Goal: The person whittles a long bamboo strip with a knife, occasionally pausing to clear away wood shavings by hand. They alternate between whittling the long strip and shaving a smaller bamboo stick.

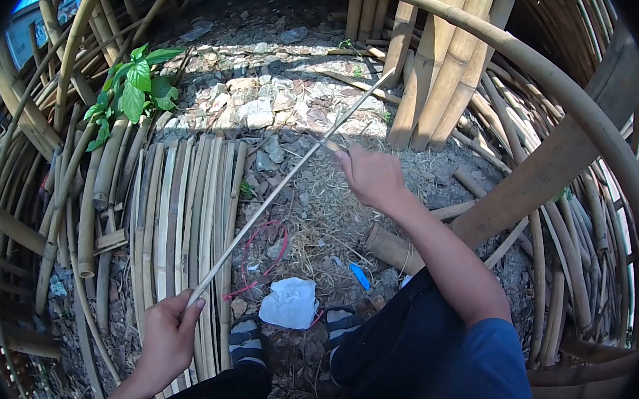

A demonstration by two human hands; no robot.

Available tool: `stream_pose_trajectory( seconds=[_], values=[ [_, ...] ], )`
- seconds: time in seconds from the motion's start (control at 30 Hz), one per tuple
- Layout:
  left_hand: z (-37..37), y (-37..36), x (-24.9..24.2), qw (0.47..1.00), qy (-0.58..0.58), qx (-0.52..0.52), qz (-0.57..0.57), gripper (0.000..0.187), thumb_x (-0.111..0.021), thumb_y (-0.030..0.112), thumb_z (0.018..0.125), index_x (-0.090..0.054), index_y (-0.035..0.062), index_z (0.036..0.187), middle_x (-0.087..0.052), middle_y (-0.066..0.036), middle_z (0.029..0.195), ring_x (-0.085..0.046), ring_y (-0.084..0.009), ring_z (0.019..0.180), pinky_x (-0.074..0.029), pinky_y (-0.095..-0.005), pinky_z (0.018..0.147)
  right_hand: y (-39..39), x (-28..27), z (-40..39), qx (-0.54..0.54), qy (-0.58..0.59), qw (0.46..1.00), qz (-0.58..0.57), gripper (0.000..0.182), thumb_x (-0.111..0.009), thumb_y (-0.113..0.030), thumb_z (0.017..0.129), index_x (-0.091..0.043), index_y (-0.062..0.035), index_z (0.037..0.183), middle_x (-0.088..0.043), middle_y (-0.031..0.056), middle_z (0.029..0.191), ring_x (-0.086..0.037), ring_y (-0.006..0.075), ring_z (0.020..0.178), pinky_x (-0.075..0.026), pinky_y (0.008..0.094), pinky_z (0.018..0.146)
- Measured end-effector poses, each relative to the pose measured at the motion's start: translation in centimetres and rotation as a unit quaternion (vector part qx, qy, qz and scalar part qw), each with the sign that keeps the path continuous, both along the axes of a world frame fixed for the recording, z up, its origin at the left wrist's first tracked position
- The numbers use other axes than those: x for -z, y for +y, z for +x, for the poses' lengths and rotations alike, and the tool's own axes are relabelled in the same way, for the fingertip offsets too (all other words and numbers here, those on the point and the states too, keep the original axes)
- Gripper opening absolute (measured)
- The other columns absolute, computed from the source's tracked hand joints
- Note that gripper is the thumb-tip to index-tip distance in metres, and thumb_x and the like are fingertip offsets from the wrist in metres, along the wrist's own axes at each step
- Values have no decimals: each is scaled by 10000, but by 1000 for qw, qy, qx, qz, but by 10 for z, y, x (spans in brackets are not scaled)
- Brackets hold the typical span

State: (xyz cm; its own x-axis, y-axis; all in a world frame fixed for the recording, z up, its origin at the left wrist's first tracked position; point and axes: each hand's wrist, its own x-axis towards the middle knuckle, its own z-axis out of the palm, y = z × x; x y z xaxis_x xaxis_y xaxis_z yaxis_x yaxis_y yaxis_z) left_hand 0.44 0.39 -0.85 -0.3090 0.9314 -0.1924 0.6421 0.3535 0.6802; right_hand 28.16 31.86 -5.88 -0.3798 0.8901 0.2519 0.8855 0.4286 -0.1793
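A long, thin bamboo strip (262,208) runs slantwise from the lower left to the upper middle. My left hand (169,337) is closed round its near end, thumb along the top. My right hand (375,176) is closed on a tool with a light wooden handle (331,145), whose tip meets the strip's middle; the rest of it is too small or hidden to make out. Below my left hand and beside it lies a row of split bamboo strips (185,218) on the ground.
A white crumpled bag (289,303) lies before my feet, near pink twine (248,250) and a blue scrap (360,276). Bamboo posts (440,81) stand ahead, and a thick slanting pole (543,162) is at the right. A leafy plant (136,85) grows at the left.
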Motion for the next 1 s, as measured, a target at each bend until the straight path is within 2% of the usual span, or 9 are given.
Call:
stream_pose_trajectory(
  seconds=[0.1, 0.17, 0.4, 0.53, 0.6, 0.73, 0.8, 0.87, 1.0],
  values=[
    [2, -1, 0, 997, 4, 14, 71, 235, -598, 110, 989, -587, -63, 830, -382, -76, 534, -334, -106, 537, -300, -354, 494, 1, 17, 6, 33, 27, 999, 5, 566, -334, -462, 1058, -635, 1, 936, -676, 242, 731, -670, 447, 710, -510, 553, 684],
    [4, 1, -3, 1000, -3, 2, 2, 231, -596, 112, 993, -596, -63, 841, -389, -68, 533, -333, -100, 539, -302, -348, 493, 7, 10, 7, 29, 35, 999, 26, 566, -332, -460, 1059, -634, 4, 941, -673, 237, 718, -667, 444, 696, -511, 548, 675],
    [3, -2, -4, 999, -23, -22, -15, 186, -605, 91, 983, -619, -69, 890, -443, -96, 553, -364, -124, 532, -325, -360, 501, -28, 2, -9, -71, -20, 997, 9, 557, -343, -447, 1058, -626, 11, 914, -661, 228, 680, -662, 434, 669, -509, 536, 624],
    [-1, -11, 2, 998, 17, 27, 55, 167, -603, 80, 978, -630, -79, 932, -490, -139, 599, -413, -171, 531, -353, -378, 521, 41, 20, 35, 142, 1, 990, 4, 565, -343, -453, 1058, -669, -20, 899, -708, 225, 780, -704, 418, 743, -547, 523, 676],
    [-5, -13, 5, 999, 32, 24, -6, 211, -599, 112, 993, -677, -77, 1046, -404, -9, 577, -344, -58, 580, -304, -301, 511, 49, 22, 59, 160, -11, 987, 7, 607, -309, -468, 1061, -667, 5, 934, -703, 250, 819, -697, 432, 790, -541, 527, 721],
    [-7, -12, 7, 1000, 5, -8, 27, 190, -596, 101, 992, -670, -74, 990, -398, -15, 575, -348, -63, 586, -306, -306, 517, 37, 20, 66, 191, 41, 980, -37, 695, -293, -509, 1051, -675, 63, 951, -695, 297, 890, -677, 468, 893, -505, 545, 851],
    [-9, -8, -2, 1000, 21, -5, 23, 179, -626, 86, 962, -651, -84, 1010, -505, -164, 634, -481, -226, 570, -378, -387, 564, 24, 12, 54, 212, 91, 972, -33, 699, -312, -515, 1045, -677, 72, 945, -683, 317, 882, -670, 477, 900, -494, 547, 861],
    [-8, -7, -1, 999, 27, -9, 30, 190, -626, 89, 962, -654, -84, 1034, -507, -164, 637, -485, -231, 568, -377, -389, 562, 12, 0, 35, 230, 148, 962, -21, 703, -330, -521, 1040, -680, 81, 939, -672, 337, 873, -664, 485, 907, -483, 549, 871],
    [-4, -5, 2, 999, 43, 6, 28, 212, -628, 94, 960, -657, -78, 1081, -509, -160, 644, -496, -247, 567, -375, -395, 559, -33, -10, 2, 93, 164, 982, -34, 666, -374, -517, 1032, -650, 66, 867, -645, 330, 774, -654, 494, 795, -496, 564, 774]
  ],
)
